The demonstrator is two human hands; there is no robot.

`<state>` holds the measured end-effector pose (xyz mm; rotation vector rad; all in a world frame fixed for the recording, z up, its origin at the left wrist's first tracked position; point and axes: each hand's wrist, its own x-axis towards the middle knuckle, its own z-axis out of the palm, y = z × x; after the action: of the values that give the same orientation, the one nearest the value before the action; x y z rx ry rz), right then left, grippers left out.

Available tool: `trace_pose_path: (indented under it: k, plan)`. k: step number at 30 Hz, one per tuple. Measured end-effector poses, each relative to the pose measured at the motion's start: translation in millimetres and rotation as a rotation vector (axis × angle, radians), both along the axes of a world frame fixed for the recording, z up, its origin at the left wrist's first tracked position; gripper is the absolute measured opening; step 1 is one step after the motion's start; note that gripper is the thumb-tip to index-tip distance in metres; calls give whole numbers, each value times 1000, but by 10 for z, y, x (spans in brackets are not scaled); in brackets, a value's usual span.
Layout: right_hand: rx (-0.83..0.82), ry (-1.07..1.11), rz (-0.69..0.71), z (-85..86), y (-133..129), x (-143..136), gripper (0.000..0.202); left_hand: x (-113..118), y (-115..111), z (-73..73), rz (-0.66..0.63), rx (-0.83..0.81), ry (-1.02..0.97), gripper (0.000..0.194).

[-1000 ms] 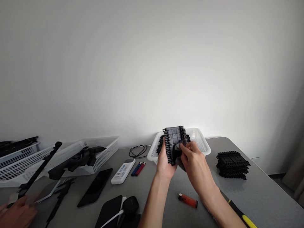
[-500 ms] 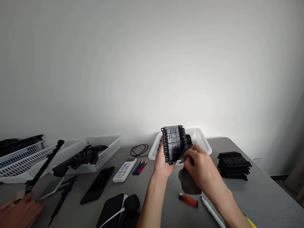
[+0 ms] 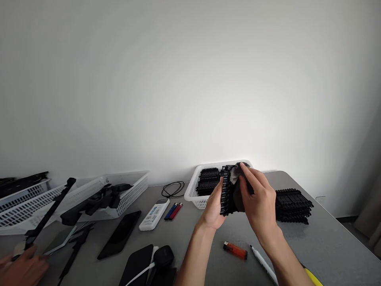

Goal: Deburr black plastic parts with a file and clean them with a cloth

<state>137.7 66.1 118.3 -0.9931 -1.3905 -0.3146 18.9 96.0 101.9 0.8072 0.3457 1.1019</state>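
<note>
Raised over the table, a black ribbed plastic part is gripped along its left side by my left hand. My right hand pinches a dark grey cloth and presses it against the part's face near the upper edge. Much of that face is hidden behind the cloth and fingers. Behind my hands stands a white basket with similar black parts inside. Right of my right hand lies a stack of such parts.
Nearby lie an orange lighter, a white pen, two lighters, a white power bank, a phone and a black cable. At left, another person's hand holds a long black part near white baskets.
My left hand has turned the part more edge-on and moved it right. My right hand has lifted the cloth off the table and up to the part's top.
</note>
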Motion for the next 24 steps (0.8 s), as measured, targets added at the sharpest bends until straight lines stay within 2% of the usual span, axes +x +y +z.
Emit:
trace_pose_path:
  k: [4, 10, 14, 17, 20, 24]
  plan:
    - [-6, -44, -40, -6, -7, -26, 35, 5, -23, 10, 32, 8, -6, 44]
    - [-84, -175, -27, -36, -12, -46, 38, 19, -18, 44, 114, 12, -20, 41]
    - [-196, -218, 10, -51, -27, -63, 41, 39, -1, 63, 158, -48, -11, 37]
    - [-273, -249, 17, -32, -61, -65, 41, 58, -4, 86, 135, -127, -13, 37]
    - [-301, -284, -2, -15, -93, -86, 38, 67, -11, 115, 132, -207, -30, 34]
    - [-309, -338, 1, -18, -117, -149, 37, 45, -1, 154, 186, -220, -102, 34]
